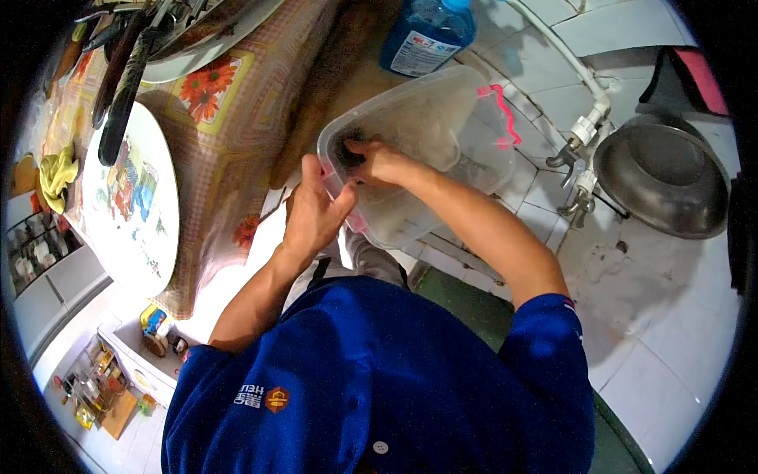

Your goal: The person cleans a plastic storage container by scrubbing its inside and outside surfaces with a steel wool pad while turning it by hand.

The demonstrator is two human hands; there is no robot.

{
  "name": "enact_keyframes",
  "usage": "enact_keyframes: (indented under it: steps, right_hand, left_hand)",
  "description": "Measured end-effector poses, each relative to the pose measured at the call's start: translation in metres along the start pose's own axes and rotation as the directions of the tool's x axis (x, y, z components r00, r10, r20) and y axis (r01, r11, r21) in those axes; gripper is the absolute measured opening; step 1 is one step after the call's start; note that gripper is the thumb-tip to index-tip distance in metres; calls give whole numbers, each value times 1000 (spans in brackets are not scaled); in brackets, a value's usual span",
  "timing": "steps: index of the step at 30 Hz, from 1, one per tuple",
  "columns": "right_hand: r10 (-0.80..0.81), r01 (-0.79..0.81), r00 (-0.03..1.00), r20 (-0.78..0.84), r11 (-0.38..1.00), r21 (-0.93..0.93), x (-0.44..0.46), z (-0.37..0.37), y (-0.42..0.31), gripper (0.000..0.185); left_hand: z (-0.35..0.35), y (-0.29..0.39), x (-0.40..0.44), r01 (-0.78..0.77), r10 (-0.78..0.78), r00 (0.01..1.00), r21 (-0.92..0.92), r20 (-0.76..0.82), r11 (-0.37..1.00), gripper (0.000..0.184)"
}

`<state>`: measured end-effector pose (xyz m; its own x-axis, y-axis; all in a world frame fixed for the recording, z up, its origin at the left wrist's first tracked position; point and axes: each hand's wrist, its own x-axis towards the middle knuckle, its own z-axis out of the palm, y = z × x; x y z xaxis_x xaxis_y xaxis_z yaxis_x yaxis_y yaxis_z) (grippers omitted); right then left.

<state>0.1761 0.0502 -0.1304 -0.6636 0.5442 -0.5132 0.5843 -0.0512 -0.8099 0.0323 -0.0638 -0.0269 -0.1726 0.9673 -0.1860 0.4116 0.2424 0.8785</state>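
Note:
A clear plastic bin [426, 103] with pink side latches is tilted in front of my body. My left hand [316, 209] grips its near left rim, thumb and fingers around the edge. Inside the bin, near its left corner, my right hand [375, 162] presses a dark scrubber [350, 150] against the wall; the fingertips are partly hidden by it. The bin's inner surface looks cloudy and wet.
A blue liquid bottle [426, 39] stands behind the bin. To the left, a patterned tablecloth [237, 142] carries a white decorated plate [130, 197] and dark-handled utensils [122, 95]. Taps [580, 162] and a metal wok [663, 178] are at the right.

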Motion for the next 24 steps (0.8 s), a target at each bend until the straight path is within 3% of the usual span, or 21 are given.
enact_keyframes:
  steps: [1,5,6,7,11,13,15,16,18,22,24]
  right_hand:
    - [-27,40,998,55,965,-261,-3,-4,-8,73]
    - [-133,149,987,88,966,-211,-2,0,-2,69]
    - [-141,151,988,59,833,-533,-18,-4,-31,65]
    - [-160,123,987,32,600,-790,-26,-7,-48,61]
    - [-277,246,954,112,520,-818,-28,-23,-22,57]
    - [104,-104,992,-66,422,-901,-28,-41,-23,55]
    - [96,-237,972,-216,382,-893,-35,-69,-20,55]
    - [98,-232,973,-211,378,-896,-37,-78,-14,55]
    - [174,-439,898,-403,325,-838,-40,-88,-10,48]
    - [334,-371,904,-265,308,-876,-50,-80,-18,44]
    - [502,-401,844,-191,353,-845,-50,-72,-6,49]
  left_hand:
    - [0,0,-1,19,-19,1000,-55,-2,998,43]
    - [-1,1,-1,15,-14,1000,-41,5,999,43]
    - [-1,-2,-1,16,-16,1000,-15,8,1000,43]
    - [-1,-5,0,16,-16,1000,13,11,1000,43]
    - [-2,-5,-2,50,-51,999,38,8,998,44]
    - [-1,-6,-2,-8,8,1000,26,-13,1000,44]
    - [-2,-1,-2,4,-3,1000,8,-20,1000,43]
    - [-2,2,-2,11,-11,1000,-8,-21,1000,43]
    - [-2,5,-2,32,-32,999,5,-9,999,43]
    - [0,4,-4,95,-95,995,24,8,995,44]
    - [0,10,-6,96,-95,995,70,-20,993,44]
